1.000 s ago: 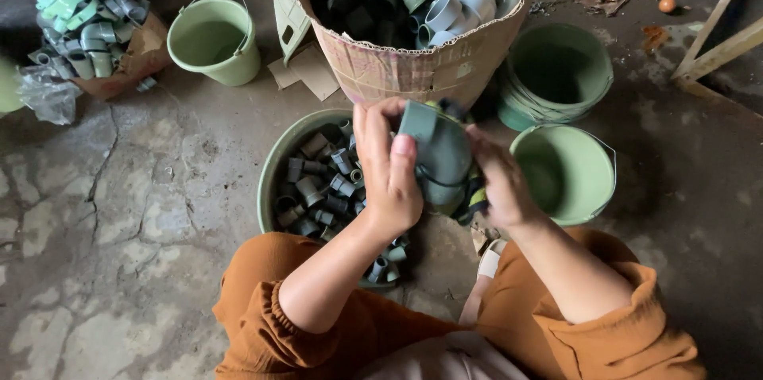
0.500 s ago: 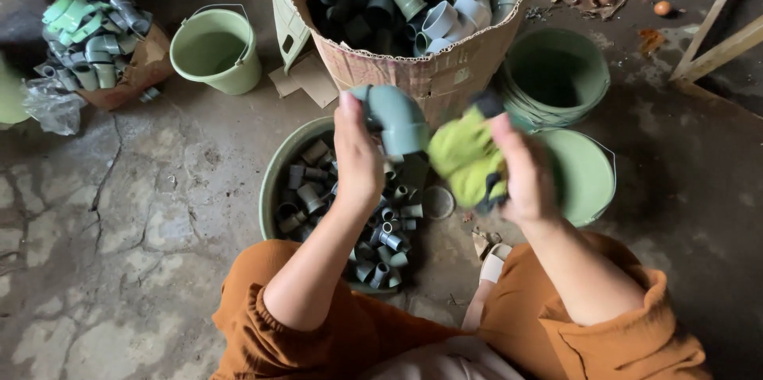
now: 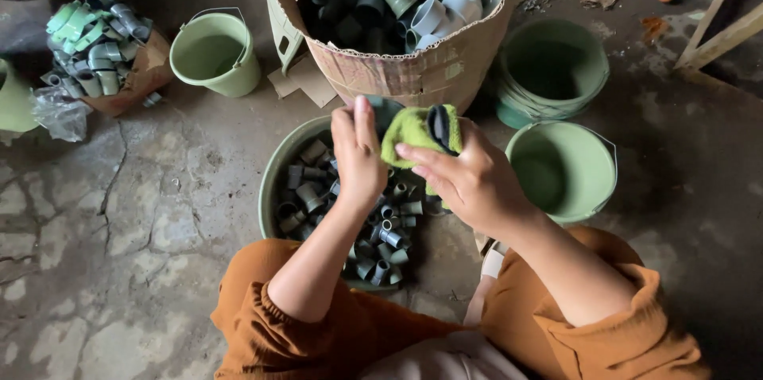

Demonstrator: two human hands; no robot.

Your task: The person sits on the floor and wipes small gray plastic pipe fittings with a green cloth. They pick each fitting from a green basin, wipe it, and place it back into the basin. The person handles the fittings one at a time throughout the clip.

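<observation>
above the basin (image 3: 274, 189), right hand (image 3: 469, 181) now gripping green cloth (image 3: 413, 129) around fitting (image 3: 439, 126), left hand (image 3: 358, 153) closed alongside

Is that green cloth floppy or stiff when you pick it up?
Probably floppy: the green cloth bunches and folds around a dark pipe fitting in the right hand. It likely weighs little, since fingertips alone pinch it. It looks fuzzy, so probably not slippery.

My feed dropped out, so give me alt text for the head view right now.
Seen from above, the left hand and the right hand meet over a green basin of pipe fittings, the right hand holding a yellow-green cloth around a dark fitting. Ahead stands a cardboard bin of grey fittings, with green buckets around it on the cracked floor.
</observation>
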